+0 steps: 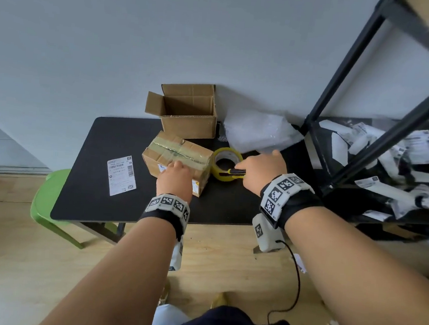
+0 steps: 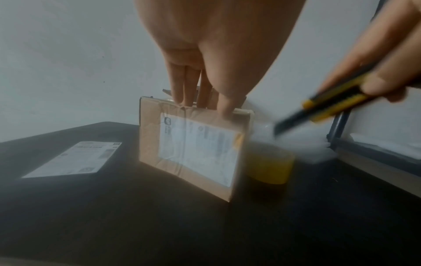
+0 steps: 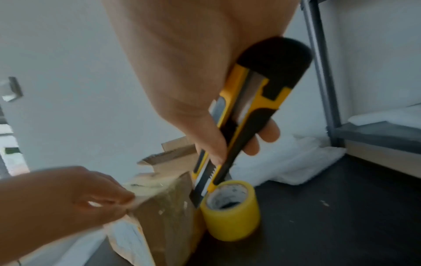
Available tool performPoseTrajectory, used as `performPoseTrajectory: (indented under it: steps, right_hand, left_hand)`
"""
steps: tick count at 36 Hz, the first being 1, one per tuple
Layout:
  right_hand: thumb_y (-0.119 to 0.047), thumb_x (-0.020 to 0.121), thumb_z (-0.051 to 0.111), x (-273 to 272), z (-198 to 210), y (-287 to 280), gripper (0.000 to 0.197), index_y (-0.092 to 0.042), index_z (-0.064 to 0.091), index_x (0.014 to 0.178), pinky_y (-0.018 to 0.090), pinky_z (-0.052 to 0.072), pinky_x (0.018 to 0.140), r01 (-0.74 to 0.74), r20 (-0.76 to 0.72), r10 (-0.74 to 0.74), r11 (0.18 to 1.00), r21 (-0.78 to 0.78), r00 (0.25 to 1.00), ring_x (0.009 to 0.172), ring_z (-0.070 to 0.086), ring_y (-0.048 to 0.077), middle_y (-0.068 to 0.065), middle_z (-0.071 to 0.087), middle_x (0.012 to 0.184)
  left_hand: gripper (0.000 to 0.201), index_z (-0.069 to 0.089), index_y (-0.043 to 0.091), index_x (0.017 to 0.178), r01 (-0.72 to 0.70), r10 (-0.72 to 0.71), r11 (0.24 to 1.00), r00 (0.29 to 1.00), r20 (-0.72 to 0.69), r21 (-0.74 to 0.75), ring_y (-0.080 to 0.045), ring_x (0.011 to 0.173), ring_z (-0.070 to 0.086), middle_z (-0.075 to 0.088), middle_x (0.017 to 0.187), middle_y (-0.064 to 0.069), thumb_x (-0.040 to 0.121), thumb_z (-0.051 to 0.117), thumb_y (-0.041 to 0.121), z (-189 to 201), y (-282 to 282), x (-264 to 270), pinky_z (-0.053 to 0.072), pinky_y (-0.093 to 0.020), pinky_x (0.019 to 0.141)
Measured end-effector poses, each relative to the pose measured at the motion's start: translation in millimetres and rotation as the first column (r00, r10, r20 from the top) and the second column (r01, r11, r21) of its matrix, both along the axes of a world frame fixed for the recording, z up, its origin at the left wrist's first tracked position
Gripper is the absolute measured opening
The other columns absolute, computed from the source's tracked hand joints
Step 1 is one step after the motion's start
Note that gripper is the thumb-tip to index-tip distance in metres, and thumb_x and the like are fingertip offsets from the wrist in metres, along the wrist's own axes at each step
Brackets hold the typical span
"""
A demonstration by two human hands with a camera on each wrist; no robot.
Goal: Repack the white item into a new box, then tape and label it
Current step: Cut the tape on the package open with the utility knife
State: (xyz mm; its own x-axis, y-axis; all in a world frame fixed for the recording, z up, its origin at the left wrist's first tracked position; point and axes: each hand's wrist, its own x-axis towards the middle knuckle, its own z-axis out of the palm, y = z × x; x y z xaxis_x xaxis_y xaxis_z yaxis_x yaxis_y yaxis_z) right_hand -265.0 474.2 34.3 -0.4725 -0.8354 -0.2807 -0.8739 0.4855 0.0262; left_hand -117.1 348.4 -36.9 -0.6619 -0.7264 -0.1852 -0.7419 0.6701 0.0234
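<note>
While the right hand [image 1: 261,171] clenches the yellow utility knife [image 3: 237,126], its nose aimed at the taped box [image 1: 178,157], the left hand [image 1: 175,178] rests straight fingers on the box's top. The sealed box lies mid-tabletop [image 1: 84,177], long axis skewed toward the right rear corner. Cutting, repacking into the open carton [image 1: 189,111] at the rear edge, taping and labelling remain.

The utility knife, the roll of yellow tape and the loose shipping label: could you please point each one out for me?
utility knife [image 3: 244,115]: right wrist view, on its yellow and black handle.
roll of yellow tape [image 1: 221,175]: head view, on its outer wall.
loose shipping label [image 1: 121,175]: head view, on its printed face.
</note>
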Motion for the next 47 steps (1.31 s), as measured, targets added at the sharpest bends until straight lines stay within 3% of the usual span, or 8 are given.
performPoseTrajectory:
  steps: [6,13,16,22,29,33,39,47]
  right_hand:
    - [-0.024,0.093,0.046,-13,-20,20,0.035,-0.041,0.058,0.121,0.040,0.032,0.093,0.204,0.102,-0.190,0.969,-0.141,0.976,0.095,0.059,0.021,-0.008,0.066,0.097]
    - [-0.029,0.097,0.051,-5,-21,5,0.038,-0.041,0.052,0.133,0.035,0.037,0.088,0.158,0.121,-0.123,0.927,-0.341,0.985,0.099,0.061,0.021,-0.005,0.069,0.106]
    - [-0.031,0.098,0.050,-1,-20,-8,0.038,-0.041,0.051,0.134,0.035,0.042,0.089,0.096,0.114,-0.060,0.935,-0.341,0.992,0.098,0.062,0.021,-0.003,0.069,0.108]
    - [-0.023,0.097,0.046,8,-26,-32,0.040,-0.045,0.054,0.129,0.035,0.034,0.080,-0.047,0.081,0.074,0.955,-0.293,0.994,0.097,0.058,0.024,-0.003,0.065,0.107]
    - [-0.021,0.095,0.048,5,-33,-37,0.044,-0.046,0.052,0.130,0.031,0.039,0.071,-0.068,0.034,0.080,0.963,-0.262,0.996,0.097,0.060,0.023,-0.001,0.064,0.108]
    - [-0.021,0.093,0.049,1,-32,-31,0.038,-0.043,0.059,0.123,0.033,0.036,0.074,-0.026,0.040,0.039,0.961,-0.275,0.998,0.091,0.058,0.022,-0.002,0.064,0.098]
    - [-0.020,0.090,0.048,-12,-35,-16,0.019,-0.031,0.063,0.089,0.037,0.033,0.080,0.108,0.128,-0.082,0.971,-0.213,0.988,0.082,0.057,0.021,-0.006,0.056,0.075]
    - [-0.027,0.087,0.050,-17,-30,-6,0.021,-0.029,0.067,0.099,0.033,0.050,0.069,0.270,0.266,-0.188,0.908,-0.319,0.946,0.071,0.059,0.020,-0.004,0.064,0.076]
  left_hand:
    - [0.028,0.054,0.012,0.122,-0.013,0.013,1.000,1.000,-0.013,-0.010,-0.025,0.111,0.053,0.049,0.123,-0.007,0.095,0.050,0.013,2,-4,-10,0.049,-0.035,0.081]
    - [0.026,0.054,0.012,0.121,-0.033,0.035,0.999,0.997,-0.068,0.024,-0.026,0.114,0.050,0.049,0.125,-0.007,0.096,0.049,0.017,2,-12,-15,0.047,-0.037,0.087]
    - [0.024,0.059,0.014,0.117,-0.027,0.031,0.999,0.996,-0.089,0.039,-0.025,0.112,0.050,0.051,0.121,-0.006,0.097,0.048,0.021,0,-13,-11,0.046,-0.037,0.086]
    - [0.032,0.061,0.020,0.122,-0.010,0.014,0.999,0.995,-0.102,0.041,-0.024,0.112,0.051,0.053,0.120,-0.003,0.099,0.043,0.032,0,-11,-2,0.045,-0.039,0.091]
    - [0.034,0.062,0.021,0.122,-0.001,0.003,1.000,0.997,-0.075,0.027,-0.024,0.113,0.051,0.053,0.121,-0.002,0.100,0.041,0.038,6,-10,-4,0.045,-0.038,0.090]
    - [0.034,0.064,0.020,0.119,-0.007,0.009,1.000,0.998,-0.062,0.024,-0.024,0.111,0.051,0.054,0.117,-0.003,0.100,0.043,0.038,9,-10,-8,0.045,-0.038,0.086]
    - [0.035,0.066,0.015,0.113,-0.018,0.018,1.000,0.998,-0.064,0.003,-0.025,0.111,0.052,0.055,0.115,-0.004,0.098,0.047,0.041,9,-11,-12,0.045,-0.037,0.083]
    - [0.040,0.052,0.017,0.127,0.010,-0.002,0.999,0.984,-0.179,0.043,-0.023,0.120,0.045,0.049,0.130,-0.002,0.091,0.060,0.031,9,-21,-20,0.046,-0.037,0.094]
